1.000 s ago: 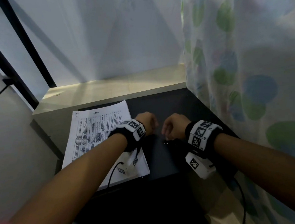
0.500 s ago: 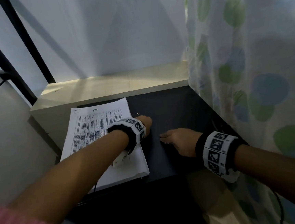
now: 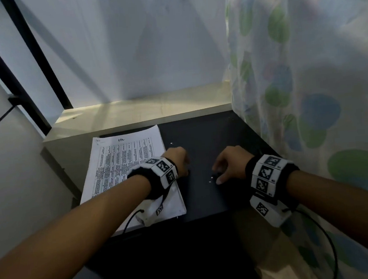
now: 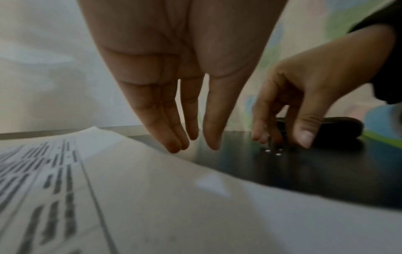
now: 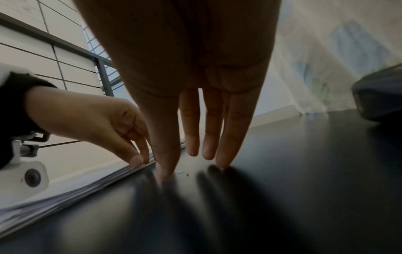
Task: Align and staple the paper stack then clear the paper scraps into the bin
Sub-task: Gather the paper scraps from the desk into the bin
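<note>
The printed paper stack (image 3: pixel 122 162) lies on the left of the black table (image 3: pixel 206 199). My left hand (image 3: pixel 178 162) points its straight fingers (image 4: pixel 174 146) down at the stack's right edge (image 5: pixel 65 194) and holds nothing. My right hand (image 3: pixel 225 169) stands on its fingertips (image 5: pixel 222 165) on the table. Thumb and fingers straddle a few tiny white paper scraps (image 3: pixel 211 180) (image 4: pixel 273 152) (image 5: pixel 182 172). One more scrap (image 3: pixel 171 143) lies farther back. A black object (image 4: pixel 339 127), perhaps the stapler, sits behind the right hand. No bin is in view.
A spotted curtain (image 3: pixel 307 84) hangs along the table's right side. A pale ledge (image 3: pixel 142 111) runs behind the table, below a white wall. The table's front edge (image 3: pixel 207 215) is close to my wrists. A black railing (image 3: pixel 28 75) stands at the left.
The right hand lay flat on the table half a second ago; now it is up on its fingertips over the scraps, slightly farther back. The left hand has stayed at the stack's edge.
</note>
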A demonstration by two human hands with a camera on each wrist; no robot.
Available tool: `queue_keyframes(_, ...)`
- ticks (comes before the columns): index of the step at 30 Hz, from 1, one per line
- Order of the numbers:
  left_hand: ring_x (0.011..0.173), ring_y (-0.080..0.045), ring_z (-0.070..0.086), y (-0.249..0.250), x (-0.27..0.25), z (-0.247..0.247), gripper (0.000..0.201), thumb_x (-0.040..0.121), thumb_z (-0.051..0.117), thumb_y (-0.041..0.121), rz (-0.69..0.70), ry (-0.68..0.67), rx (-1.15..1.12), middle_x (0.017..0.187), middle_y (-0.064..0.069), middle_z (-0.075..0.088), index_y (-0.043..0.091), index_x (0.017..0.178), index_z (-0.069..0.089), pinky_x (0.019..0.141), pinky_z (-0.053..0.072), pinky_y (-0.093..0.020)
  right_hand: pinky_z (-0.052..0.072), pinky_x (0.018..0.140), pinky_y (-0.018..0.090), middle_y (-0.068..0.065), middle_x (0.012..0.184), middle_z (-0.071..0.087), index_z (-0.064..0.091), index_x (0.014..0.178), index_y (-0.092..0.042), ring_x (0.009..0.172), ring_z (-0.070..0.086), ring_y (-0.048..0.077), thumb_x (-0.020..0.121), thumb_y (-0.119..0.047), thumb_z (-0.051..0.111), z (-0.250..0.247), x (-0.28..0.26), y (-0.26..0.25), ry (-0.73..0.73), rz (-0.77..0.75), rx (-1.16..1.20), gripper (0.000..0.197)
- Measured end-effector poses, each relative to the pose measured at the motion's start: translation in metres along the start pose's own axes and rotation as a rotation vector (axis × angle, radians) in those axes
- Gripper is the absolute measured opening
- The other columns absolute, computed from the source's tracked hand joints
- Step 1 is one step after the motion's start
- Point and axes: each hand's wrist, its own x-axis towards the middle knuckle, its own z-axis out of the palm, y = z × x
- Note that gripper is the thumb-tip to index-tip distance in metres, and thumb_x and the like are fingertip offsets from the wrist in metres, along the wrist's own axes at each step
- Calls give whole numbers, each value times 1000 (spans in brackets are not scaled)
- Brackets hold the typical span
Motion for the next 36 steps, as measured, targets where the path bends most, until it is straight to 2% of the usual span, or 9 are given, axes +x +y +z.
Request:
queue_keyframes(5, 107, -25, 66, 1, 8, 2, 41, 75, 77, 20, -3, -73, -27, 115, -10, 70, 7, 113, 69, 93, 53, -32, 48, 76, 17, 4, 103, 74, 74, 103, -9, 95, 68, 15, 65, -22, 85, 9, 9, -3, -11, 21, 84, 41)
queue_keyframes(9, 104, -23, 67, 5, 12, 4, 33, 75, 77, 15, 11, -80, -108, 112, -8, 72, 10, 107, 72, 92, 53, -29, 53, 60, 8, 8, 98, 75, 76, 93, -3, 64, 62, 3, 72, -12, 80, 12, 13, 1, -10, 27, 183, 24)
queue_keyframes(11, 103, -22, 68, 6, 14, 5, 29, 75, 77, 12, 11, -86, -135, 110, -9, 72, 10, 104, 73, 92, 54, -29, 54, 60, 10, 8, 97, 75, 76, 91, -1, 61, 59, 1, 74, -11, 78, 14, 14, 2, -1, 31, 191, 20)
queue_keyframes(17, 103, -24, 68, 16, 13, 6, 28, 75, 76, 13, 19, -91, -136, 109, -9, 72, 10, 102, 74, 93, 54, -32, 53, 62, 21, 9, 89, 70, 72, 93, -1, 71, 65, 16, 83, -9, 68, 18, 10, -5, 26, 15, 72, 14)
queue_keyframes(22, 101, -22, 68, 22, 3, 9, 31, 72, 79, 16, 57, -102, -179, 108, -9, 73, 9, 101, 73, 86, 53, -28, 47, 87, 28, 11, 110, 69, 68, 104, -3, 105, 63, 26, 91, -13, 56, 24, 8, -10, -13, 57, 4, 20)
queue_keyframes(24, 101, -22, 68, 24, -1, 9, 31, 72, 79, 17, 70, -102, -201, 107, -9, 73, 10, 101, 73, 86, 52, -27, 51, 76, 29, 9, 91, 69, 69, 96, -2, 88, 66, 28, 93, -13, 54, 22, 11, -4, -17, 80, 102, 19)
queue_keyframes(27, 100, -21, 69, 28, -4, 9, 29, 71, 80, 17, 90, -95, -231, 105, -8, 74, 10, 99, 74, 88, 52, -27, 48, 56, 23, 1, 63, 57, 58, 65, -15, 54, 56, 18, 94, -11, 51, 18, 13, 11, 31, 126, 256, 30)
queue_keyframes(33, 98, -22, 69, 36, -4, 8, 26, 71, 80, 16, 103, -85, -212, 102, -8, 74, 9, 95, 77, 88, 53, -27, 51, 62, 26, -2, 63, 56, 66, 85, -7, 56, 56, 16, 92, -13, 55, 20, 11, 20, 26, 145, 268, 15)
queue_keyframes(36, 97, -24, 69, 42, -3, 8, 24, 73, 78, 16, 93, -78, -160, 103, -9, 74, 9, 95, 76, 86, 53, -28, 51, 58, 23, -5, 63, 57, 61, 67, -16, 56, 57, 15, 91, -13, 57, 22, 11, 21, 46, 148, 270, 24)
